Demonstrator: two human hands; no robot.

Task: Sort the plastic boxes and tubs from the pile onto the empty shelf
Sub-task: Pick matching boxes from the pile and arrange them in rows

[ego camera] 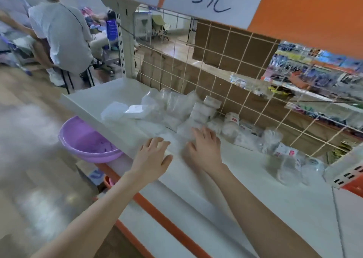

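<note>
White metal shelf (255, 189) with an orange front edge runs across at waist height, mostly bare on the near side. Behind it is a wire grid panel (225, 65) backed with brown cardboard (235, 43), and a paper price sign (210, 0) hangs above. Off to the left a person in a white shirt (62, 35) sits on a stool, back turned. A purple basin (86, 139) sticks out below the shelf's left end. The pile of plastic boxes (157, 108) sits toward the back left of the shelf against the grid, clear and frosted pieces jumbled together. A flat lidded box (114, 112) lies at the pile's left edge and a stack of small white tubs (202, 110) stands at its right. Clear jars (290, 165) lie tipped over further right, well apart from the pile. The left hand (152, 157) rests flat on the shelf near the front edge, fingers straight and spread, gripping nothing. The right hand (204, 149) is just beside it, fingers extended and apart. Its fingertips probably touch a clear box at the pile's near edge, but blur makes that hard to confirm.
</note>
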